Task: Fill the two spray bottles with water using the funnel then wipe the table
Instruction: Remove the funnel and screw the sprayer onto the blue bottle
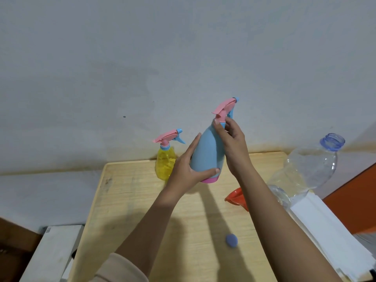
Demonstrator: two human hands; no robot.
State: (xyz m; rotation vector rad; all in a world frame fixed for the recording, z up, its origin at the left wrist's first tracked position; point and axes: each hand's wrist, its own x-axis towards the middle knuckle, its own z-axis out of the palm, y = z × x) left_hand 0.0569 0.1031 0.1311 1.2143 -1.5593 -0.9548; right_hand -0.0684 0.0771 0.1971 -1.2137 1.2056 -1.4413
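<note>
In the middle of the frame, a blue spray bottle [205, 153] is held just above the wooden table [142, 200], tilted slightly right. The left hand [183, 171] wraps around its lower body, thumb near the pink base. The right hand [232, 143] pinches the neck just under the pink spray head [224, 107]. A yellow spray bottle [165, 163] stands behind to the left. At right, an orange funnel [236, 197] lies partly hidden by the right arm, beside an uncapped clear water bottle [309, 167]. A blue cap [231, 240] lies at lower centre.

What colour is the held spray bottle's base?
Pink base on the blue spray bottle; head view.
</note>
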